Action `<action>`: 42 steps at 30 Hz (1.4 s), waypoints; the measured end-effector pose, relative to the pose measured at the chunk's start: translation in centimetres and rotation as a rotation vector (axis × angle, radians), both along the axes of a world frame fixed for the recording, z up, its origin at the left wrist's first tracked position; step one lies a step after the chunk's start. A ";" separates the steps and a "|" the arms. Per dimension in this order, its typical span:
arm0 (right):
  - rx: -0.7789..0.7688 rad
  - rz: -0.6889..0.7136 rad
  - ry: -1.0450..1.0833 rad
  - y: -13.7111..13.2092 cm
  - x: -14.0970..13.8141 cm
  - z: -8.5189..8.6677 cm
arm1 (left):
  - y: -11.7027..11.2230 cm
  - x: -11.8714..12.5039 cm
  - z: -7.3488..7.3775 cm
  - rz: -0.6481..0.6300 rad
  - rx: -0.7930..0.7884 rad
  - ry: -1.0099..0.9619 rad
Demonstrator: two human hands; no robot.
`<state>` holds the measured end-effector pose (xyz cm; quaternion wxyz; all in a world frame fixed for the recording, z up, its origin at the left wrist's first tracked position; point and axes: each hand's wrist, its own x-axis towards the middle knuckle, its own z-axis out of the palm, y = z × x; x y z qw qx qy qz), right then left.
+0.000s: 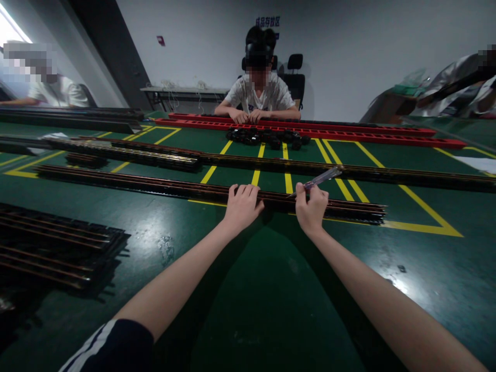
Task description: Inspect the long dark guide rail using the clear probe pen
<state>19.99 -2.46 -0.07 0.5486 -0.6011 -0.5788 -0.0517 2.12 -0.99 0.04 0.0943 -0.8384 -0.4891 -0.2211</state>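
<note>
A big green table (426, 268) with yellow lines (430, 211) fills most of the view. On its far side sits a person (263, 95), with both hands at two long red rails (360, 133). A flat pile of dark strips (46, 248) lies near, on the left. In the middle, one long dark bundle (135, 182) runs from left to right, with thin brown lines along it. Farther back, near the red rails, is a heap of small black parts (267, 137). The left hand (242, 206) lies on the long dark bundle with its fingers bent over it; I cannot tell how tightly it holds. The right hand (311, 206) is closed around a thin, see-through tool (325, 176), just beside the left hand. The tool's thin end points down and left at the bundle.
</note>
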 end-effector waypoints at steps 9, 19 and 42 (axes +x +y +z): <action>0.002 -0.023 -0.036 0.1 0.0 -0.2 | 0.0 0.1 -0.1 0.000 0.040 0.018; 0.021 -0.008 -0.062 0.1 -0.1 -0.1 | -0.2 0.1 0.1 -0.004 0.046 0.024; 0.010 0.020 -0.124 0.0 -0.2 -0.2 | -0.4 0.1 0.3 -0.005 0.043 0.043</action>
